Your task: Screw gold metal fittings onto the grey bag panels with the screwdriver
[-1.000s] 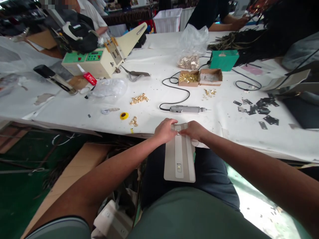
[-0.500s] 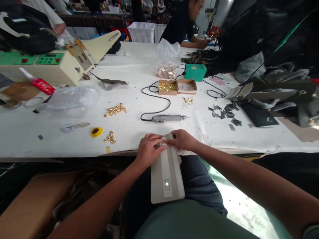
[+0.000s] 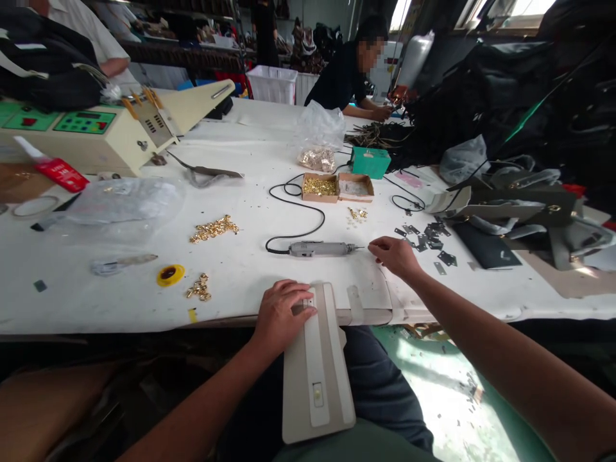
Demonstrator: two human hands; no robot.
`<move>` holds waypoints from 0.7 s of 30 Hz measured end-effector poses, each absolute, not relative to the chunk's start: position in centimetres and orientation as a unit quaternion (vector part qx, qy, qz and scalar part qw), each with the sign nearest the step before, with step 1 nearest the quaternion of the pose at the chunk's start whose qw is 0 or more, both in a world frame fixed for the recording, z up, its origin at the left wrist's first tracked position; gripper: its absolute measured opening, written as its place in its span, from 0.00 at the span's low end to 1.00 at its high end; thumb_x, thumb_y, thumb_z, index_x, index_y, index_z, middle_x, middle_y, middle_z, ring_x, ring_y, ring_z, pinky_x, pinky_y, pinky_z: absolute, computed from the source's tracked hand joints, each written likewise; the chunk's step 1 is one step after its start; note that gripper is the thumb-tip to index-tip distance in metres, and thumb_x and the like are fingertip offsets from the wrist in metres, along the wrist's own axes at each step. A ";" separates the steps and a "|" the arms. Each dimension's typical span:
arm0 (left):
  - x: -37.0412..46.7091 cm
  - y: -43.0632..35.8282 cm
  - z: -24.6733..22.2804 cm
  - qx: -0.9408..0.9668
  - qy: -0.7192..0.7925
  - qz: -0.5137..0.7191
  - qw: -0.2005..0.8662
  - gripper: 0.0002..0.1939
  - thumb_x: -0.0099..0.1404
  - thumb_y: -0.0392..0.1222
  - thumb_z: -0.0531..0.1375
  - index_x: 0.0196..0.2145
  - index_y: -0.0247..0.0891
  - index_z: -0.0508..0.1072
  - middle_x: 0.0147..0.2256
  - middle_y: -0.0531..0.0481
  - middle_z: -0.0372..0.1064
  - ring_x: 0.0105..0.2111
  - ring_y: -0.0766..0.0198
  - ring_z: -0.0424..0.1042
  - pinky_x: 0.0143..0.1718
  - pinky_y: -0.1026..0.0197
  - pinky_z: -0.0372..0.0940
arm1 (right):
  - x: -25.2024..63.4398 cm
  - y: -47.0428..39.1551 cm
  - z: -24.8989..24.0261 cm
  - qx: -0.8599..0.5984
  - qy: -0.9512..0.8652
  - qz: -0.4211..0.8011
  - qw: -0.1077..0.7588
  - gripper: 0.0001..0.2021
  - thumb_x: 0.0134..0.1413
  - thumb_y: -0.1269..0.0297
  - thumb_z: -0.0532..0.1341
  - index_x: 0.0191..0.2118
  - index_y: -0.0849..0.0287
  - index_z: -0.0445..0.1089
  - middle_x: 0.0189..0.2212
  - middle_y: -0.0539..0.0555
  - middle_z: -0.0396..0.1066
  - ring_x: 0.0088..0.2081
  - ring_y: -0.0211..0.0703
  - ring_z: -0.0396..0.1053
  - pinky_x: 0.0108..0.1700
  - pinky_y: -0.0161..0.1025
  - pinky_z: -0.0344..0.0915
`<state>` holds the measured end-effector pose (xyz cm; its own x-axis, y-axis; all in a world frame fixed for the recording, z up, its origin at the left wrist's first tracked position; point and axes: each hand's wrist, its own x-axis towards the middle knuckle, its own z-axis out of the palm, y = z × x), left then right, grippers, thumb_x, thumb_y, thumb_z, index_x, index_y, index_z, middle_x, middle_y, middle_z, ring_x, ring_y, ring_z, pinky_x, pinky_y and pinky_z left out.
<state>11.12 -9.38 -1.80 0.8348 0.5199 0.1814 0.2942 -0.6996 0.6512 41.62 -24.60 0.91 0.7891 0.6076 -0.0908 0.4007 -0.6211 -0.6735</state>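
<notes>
Left hand (image 3: 283, 313) gripping beige panel (image 3: 297, 391), long axis running from me toward table (image 3: 129, 308). Screwdriver (image 3: 320, 249) points at my right hand (image 3: 395, 255); can't tell whether fingers pinch anything.

No words or numbers can be read. Left of the grey electric screwdriver (image 3: 320, 249), the red bottle (image 3: 61, 174) has white marks too blurry to read. Right of it, a flat black piece (image 3: 486, 245) has an unclear pale mark.
</notes>
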 end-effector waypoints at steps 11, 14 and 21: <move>11.0 -9.4 -1.6 0.898 0.235 0.178 0.326 0.12 0.57 0.39 0.72 0.40 0.49 0.83 0.50 0.53 0.80 0.57 0.46 0.70 0.59 0.39 0.64 | 47.6 -16.1 -0.8 -0.919 -0.315 0.119 0.204 0.12 0.64 0.58 0.63 0.48 0.56 0.78 0.41 0.54 0.79 0.41 0.46 0.75 0.44 0.41 0.71; 11.1 -9.5 -1.6 0.898 0.236 0.177 0.325 0.12 0.57 0.39 0.73 0.41 0.48 0.83 0.50 0.53 0.80 0.57 0.47 0.70 0.59 0.39 0.63 | 47.6 -16.1 -0.6 -0.920 -0.337 0.119 0.160 0.15 0.68 0.56 0.62 0.54 0.58 0.73 0.53 0.58 0.73 0.50 0.48 0.73 0.51 0.49 0.73; 11.2 -9.5 -1.8 0.903 0.228 0.182 0.315 0.11 0.59 0.40 0.72 0.41 0.49 0.83 0.50 0.53 0.80 0.57 0.47 0.70 0.60 0.40 0.63 | 45.2 -21.1 0.9 -0.915 -0.375 0.110 0.103 0.11 0.65 0.60 0.60 0.43 0.56 0.79 0.41 0.55 0.79 0.44 0.49 0.74 0.46 0.43 0.68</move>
<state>11.22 -9.47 -1.84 0.8298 0.5262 0.1857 0.2962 -0.6974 0.6526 45.18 -21.08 0.86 0.6939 0.7094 -0.1237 0.6640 -0.6968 -0.2711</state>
